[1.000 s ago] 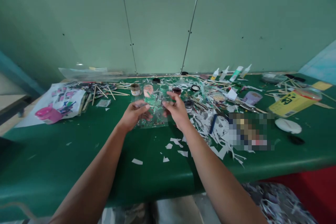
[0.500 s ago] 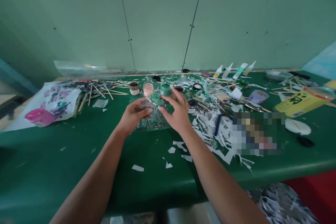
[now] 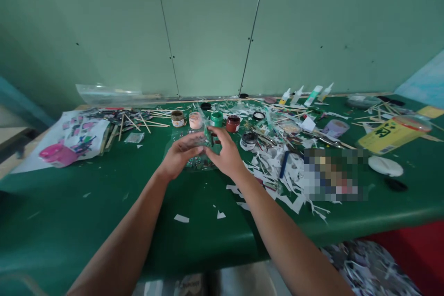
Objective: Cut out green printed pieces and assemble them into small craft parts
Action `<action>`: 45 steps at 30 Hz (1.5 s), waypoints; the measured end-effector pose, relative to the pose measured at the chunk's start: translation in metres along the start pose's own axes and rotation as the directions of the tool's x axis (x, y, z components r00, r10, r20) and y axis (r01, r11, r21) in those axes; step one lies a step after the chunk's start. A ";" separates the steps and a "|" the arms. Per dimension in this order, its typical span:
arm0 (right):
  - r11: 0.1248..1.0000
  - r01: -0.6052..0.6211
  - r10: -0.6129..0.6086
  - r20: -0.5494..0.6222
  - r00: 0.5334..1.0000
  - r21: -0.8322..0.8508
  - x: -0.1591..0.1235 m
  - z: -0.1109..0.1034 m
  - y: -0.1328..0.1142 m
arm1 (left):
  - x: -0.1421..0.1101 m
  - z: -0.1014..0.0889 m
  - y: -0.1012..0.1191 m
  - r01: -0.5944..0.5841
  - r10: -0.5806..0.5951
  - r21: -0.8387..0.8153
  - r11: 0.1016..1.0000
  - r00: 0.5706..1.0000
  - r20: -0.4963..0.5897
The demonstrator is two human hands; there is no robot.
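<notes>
A clear plastic bag (image 3: 200, 163) with small dark and shiny bits inside is held between my hands, low over the green table. My left hand (image 3: 177, 153) pinches the bag's left side, thumb against fingers. On the other side, my right hand (image 3: 224, 151) grips the bag's raised upper part, its fingertips close to my left thumb. Part of the bag is hidden behind my fingers. Just beyond stand several small paint jars: a brown one (image 3: 178, 119), a peach one (image 3: 195, 120), a green one (image 3: 217, 119) and a dark red one (image 3: 233, 124).
Right of my hands are a black paint jar (image 3: 249, 141) and a heap of white paper scraps (image 3: 294, 171). Glue bottles (image 3: 313, 95) and a yellow container (image 3: 393, 134) stand farther right. Left are thin sticks (image 3: 144, 122), a printed sheet (image 3: 88, 125) and a pink container (image 3: 58, 155).
My right hand has moved left, nearer my left hand, and its fingers have drawn together. The bag's upper part now stands up, bunched between the hands. The view has shifted slightly.
</notes>
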State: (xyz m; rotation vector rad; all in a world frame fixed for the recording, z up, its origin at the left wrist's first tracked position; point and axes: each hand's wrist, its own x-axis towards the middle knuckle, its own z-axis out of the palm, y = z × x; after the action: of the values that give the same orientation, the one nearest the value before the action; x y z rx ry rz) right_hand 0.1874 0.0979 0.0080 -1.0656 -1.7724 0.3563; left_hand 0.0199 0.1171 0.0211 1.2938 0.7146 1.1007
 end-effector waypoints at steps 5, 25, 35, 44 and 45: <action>0.999 0.026 -0.026 0.012 1.000 0.031 0.000 -0.004 -0.005 | -0.002 0.003 0.007 0.010 -0.009 -0.072 0.997 1.000 0.013; 0.989 -0.122 0.100 0.237 0.967 0.084 -0.002 -0.008 -0.010 | -0.121 -0.015 0.022 -0.202 0.171 0.069 0.977 0.542 -0.823; 0.881 -0.049 0.279 0.432 0.858 -0.471 -0.007 0.002 -0.018 | -0.126 -0.017 0.025 -0.232 0.154 0.037 0.972 0.513 -0.844; 0.853 -0.079 0.338 0.432 0.836 -0.515 -0.010 0.014 -0.009 | -0.126 -0.015 0.026 -0.221 0.126 0.010 0.975 0.519 -0.846; 0.828 -0.118 0.391 0.415 0.821 -0.548 -0.010 0.015 -0.008 | -0.126 -0.015 0.026 -0.222 0.133 0.014 0.975 0.529 -0.838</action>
State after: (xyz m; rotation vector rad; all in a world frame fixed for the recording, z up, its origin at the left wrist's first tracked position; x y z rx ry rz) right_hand 0.1718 0.0891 0.0005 -1.7306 -2.2716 0.3828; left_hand -0.0445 0.0042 0.0238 0.6842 1.2311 1.9513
